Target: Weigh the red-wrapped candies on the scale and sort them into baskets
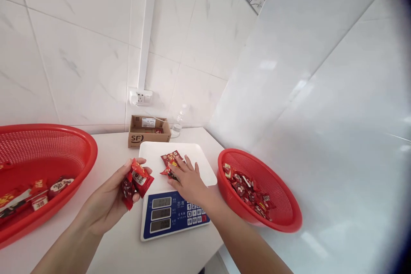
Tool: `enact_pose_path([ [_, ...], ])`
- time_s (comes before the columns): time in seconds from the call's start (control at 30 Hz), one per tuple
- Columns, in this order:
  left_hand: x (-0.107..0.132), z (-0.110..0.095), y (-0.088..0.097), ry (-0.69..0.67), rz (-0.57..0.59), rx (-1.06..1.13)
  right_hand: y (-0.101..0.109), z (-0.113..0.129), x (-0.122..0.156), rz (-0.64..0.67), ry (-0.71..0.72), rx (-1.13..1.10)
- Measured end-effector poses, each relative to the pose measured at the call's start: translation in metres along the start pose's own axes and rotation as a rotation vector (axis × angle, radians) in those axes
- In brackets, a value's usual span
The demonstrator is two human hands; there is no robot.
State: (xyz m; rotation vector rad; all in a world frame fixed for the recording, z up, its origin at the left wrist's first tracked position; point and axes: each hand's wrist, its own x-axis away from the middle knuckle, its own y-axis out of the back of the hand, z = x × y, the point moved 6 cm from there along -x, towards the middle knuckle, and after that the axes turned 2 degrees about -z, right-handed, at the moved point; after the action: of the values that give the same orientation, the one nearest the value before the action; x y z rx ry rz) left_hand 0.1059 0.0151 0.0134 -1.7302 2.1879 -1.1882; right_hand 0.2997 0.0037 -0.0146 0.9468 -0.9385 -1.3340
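Note:
Several small red snack packets (138, 180) sit in my left hand (111, 195), its fingers wrapped round them just left of the scale. My right hand (192, 184) is over the white pan of the digital scale (154, 158), fingers spread. Beneath its fingertips lie red snack packets (171, 159), partly covered by the hand; whether it presses on them I cannot tell. The scale's blue panel (178, 201) has three grey displays and a keypad, part of which my right forearm hides.
A red basket (290, 205) of wrapped packets stands at the right. At the left is a larger red basket (91, 150), also with packets. Behind the scale are a cardboard box (149, 139) and a clear bottle (178, 124). Tiled walls bound the white table (118, 239).

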Motion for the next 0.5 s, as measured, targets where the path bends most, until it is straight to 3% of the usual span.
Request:
enact_pose_path([
  [0.13,-0.001,0.001,0.001,-0.004,-0.014,-0.006,-0.015,0.008,0.0,0.088,-0.005,-0.016],
  [0.33,-0.002,0.001,0.001,-0.021,0.014,-0.027,-0.02,0.026,-0.013,0.027,0.017,-0.006],
  [0.5,-0.004,-0.001,0.003,-0.04,0.047,-0.032,-0.023,0.017,-0.031,0.033,-0.062,-0.006],
])
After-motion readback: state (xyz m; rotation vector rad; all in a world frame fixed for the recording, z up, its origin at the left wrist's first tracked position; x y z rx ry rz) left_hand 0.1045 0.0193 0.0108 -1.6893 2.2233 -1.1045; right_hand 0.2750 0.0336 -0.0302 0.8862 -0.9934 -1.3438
